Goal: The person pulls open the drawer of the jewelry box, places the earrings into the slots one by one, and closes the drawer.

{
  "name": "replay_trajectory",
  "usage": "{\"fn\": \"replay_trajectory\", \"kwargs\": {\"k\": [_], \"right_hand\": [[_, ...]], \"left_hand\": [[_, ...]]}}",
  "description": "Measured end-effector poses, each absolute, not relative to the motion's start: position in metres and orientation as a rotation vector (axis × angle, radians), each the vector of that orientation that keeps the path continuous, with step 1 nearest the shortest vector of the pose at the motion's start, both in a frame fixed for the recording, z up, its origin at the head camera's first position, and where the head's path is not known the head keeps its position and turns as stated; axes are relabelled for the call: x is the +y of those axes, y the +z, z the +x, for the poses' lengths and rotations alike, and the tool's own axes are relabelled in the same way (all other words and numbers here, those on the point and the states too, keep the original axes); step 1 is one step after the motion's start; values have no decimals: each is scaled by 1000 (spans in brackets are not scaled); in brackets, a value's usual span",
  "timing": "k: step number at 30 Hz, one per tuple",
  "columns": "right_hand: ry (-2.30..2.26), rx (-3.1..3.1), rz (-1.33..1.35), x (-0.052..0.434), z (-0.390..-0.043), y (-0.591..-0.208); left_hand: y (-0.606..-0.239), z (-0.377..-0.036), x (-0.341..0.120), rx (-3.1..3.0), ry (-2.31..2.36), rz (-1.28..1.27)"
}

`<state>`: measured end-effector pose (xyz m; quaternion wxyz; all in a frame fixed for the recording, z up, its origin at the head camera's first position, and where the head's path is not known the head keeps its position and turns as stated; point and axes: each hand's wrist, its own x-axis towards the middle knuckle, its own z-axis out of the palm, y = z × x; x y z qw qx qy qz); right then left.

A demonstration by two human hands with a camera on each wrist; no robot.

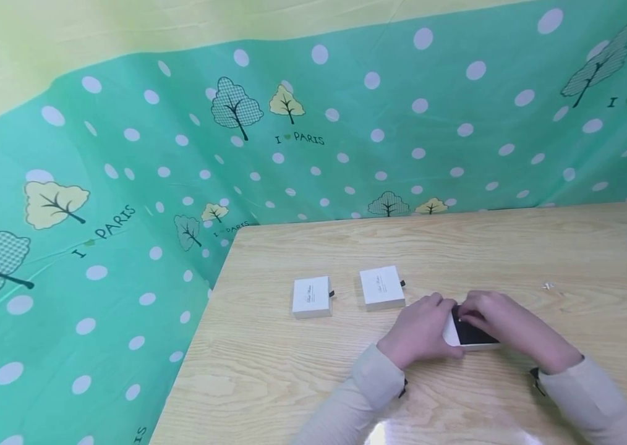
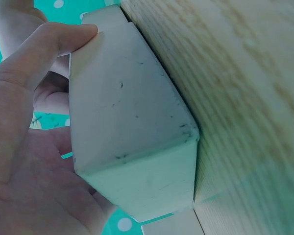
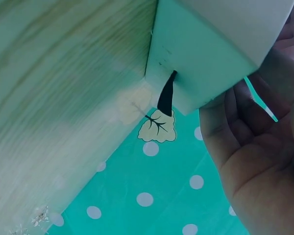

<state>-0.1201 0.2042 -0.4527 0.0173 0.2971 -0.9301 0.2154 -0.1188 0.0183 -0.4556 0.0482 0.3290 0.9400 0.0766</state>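
A white drawer-style gift box [image 1: 450, 332] lies partly slid out on the table, its black lining [image 1: 473, 335] showing. My left hand [image 1: 423, 327] grips it from the left, the thumb [image 2: 71, 36] along its near side. Over the black lining, my right hand [image 1: 496, 315] has bent fingers dipping into the box, where a small pale spot shows by the fingertips. I cannot tell whether they pinch something. From the box's right end hangs a black ribbon tab [image 3: 167, 95], seen in the right wrist view.
Two closed white boxes, one at left [image 1: 311, 296] and one nearer the middle [image 1: 383, 287], have black tabs and printed lids. Small silvery pieces [image 1: 548, 285] lie at the right on the wooden table [image 1: 258, 371]. A green dotted curtain [image 1: 347, 161] hangs behind.
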Motion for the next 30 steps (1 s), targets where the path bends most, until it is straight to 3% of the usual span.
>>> {"fn": "replay_trajectory", "kwargs": {"k": [30], "right_hand": [[694,-2814,768,205,-114,-451]], "left_hand": [[-460,-120,19,2877,241,1016]]}}
